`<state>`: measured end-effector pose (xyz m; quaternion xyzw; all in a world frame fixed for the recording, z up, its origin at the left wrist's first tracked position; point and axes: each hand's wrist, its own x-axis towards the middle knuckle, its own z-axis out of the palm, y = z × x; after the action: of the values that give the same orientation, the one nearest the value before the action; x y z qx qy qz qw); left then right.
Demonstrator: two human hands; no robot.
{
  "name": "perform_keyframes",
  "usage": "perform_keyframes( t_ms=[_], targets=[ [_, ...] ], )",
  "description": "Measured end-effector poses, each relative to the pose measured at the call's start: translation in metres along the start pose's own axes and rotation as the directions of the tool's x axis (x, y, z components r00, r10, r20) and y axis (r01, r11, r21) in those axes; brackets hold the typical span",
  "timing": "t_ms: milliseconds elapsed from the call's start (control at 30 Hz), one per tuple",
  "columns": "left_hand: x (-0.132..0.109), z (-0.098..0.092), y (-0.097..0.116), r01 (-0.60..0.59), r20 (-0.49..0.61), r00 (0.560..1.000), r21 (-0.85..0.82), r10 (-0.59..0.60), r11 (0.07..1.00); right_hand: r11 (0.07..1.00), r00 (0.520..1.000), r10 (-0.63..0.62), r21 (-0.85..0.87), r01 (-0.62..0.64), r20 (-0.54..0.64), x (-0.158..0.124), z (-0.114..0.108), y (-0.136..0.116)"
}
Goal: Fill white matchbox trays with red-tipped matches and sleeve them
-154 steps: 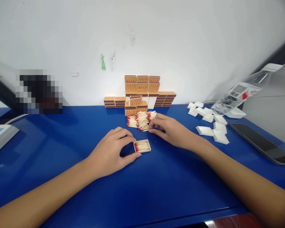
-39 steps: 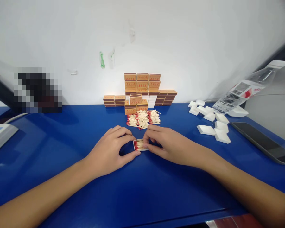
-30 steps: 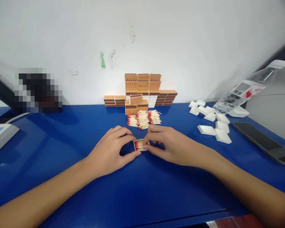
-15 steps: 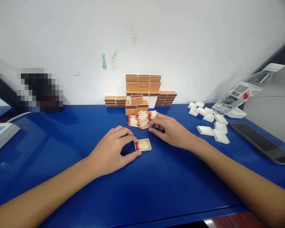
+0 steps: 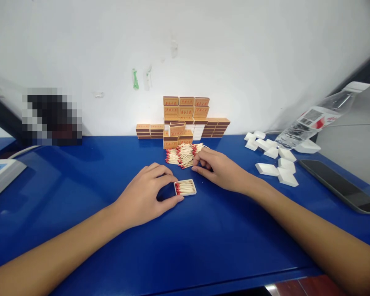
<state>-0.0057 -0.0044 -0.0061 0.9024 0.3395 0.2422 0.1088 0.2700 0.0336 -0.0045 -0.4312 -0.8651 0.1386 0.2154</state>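
Note:
My left hand (image 5: 146, 196) holds a small white matchbox tray (image 5: 189, 194) by its left end, thumb at the near corner and fingers at the far one. A layer of matches (image 5: 186, 187) lies in the tray, red heads to the left. Just beyond it is a heap of loose matches (image 5: 181, 156) on the blue table. My right hand (image 5: 220, 167) rests at the heap's right edge with fingers curled and closed towards the thumb. What is between those fingertips, if anything, is hidden.
Stacked matchboxes (image 5: 186, 112) stand against the wall behind the heap. To the right lie several empty white trays (image 5: 267, 169), a tilted plastic bottle (image 5: 314, 119) and a phone (image 5: 336, 185). A power strip (image 5: 6, 174) sits at the left edge of the blue table (image 5: 172, 246).
Almost nothing differs. Both hands stay where they were, the left on the tray and the right at the heap.

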Motion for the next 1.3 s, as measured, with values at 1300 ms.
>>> perform_keyframes(
  t_ms=[1300],
  targets=[
    [0.0, 0.0, 0.001, -0.01, -0.003, 1.0, 0.035, 0.01, 0.999, 0.997, 0.994, -0.066, -0.039, 0.069, 0.083, -0.014, 0.0, -0.041]
  ],
)
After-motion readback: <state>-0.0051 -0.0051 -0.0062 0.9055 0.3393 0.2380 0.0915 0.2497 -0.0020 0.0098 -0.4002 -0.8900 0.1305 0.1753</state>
